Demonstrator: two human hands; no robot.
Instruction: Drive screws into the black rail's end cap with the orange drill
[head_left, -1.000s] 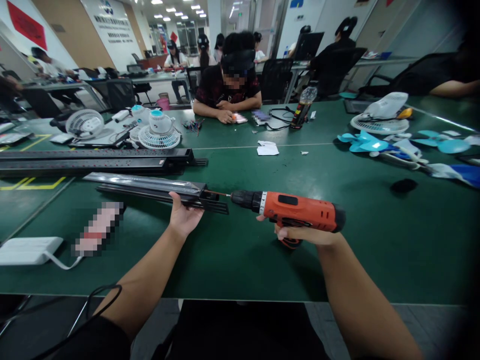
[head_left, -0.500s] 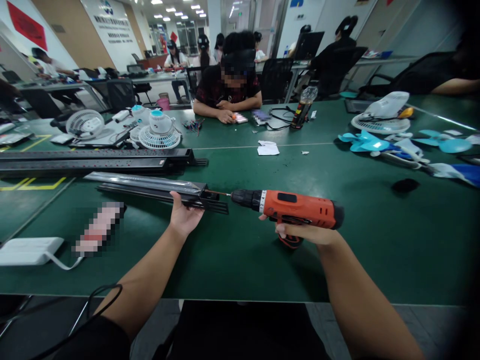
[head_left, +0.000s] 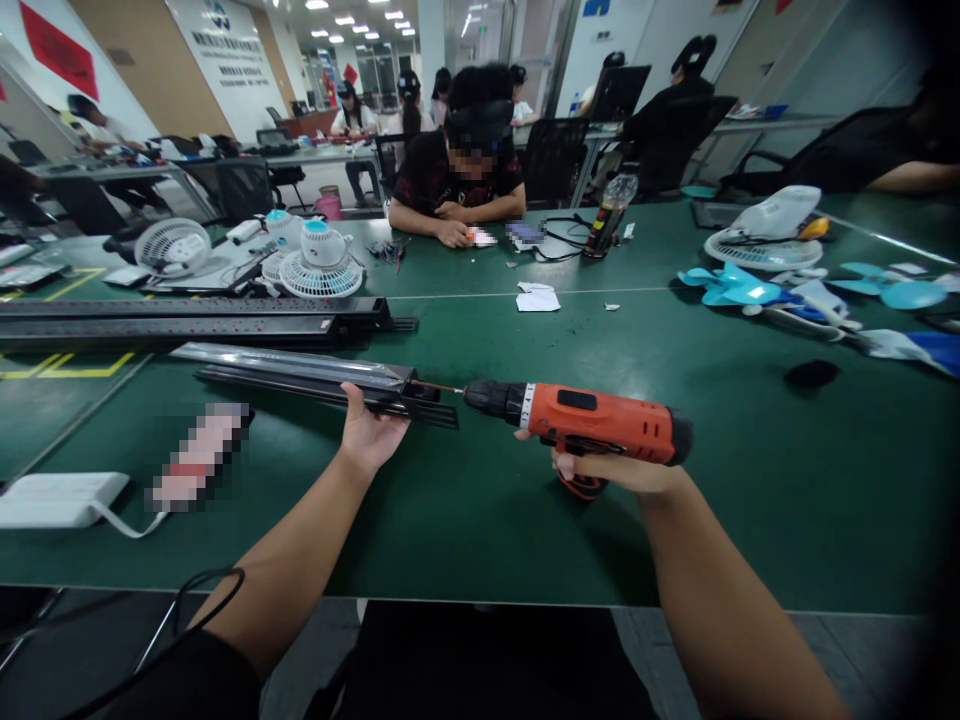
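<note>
A long black rail lies across the green table. My left hand grips the rail near its right end, thumb on top. In my right hand is an orange cordless drill, held level by its handle. The drill's thin bit points left and meets the rail's end fitting.
More long black rails lie behind. White desk fans stand at the back left, blue fan blades at the right. A white box with a cable sits front left. A seated person works opposite beside a bottle.
Nothing has visibly moved apart from a slight shift of the head camera; both hands hold as before.
</note>
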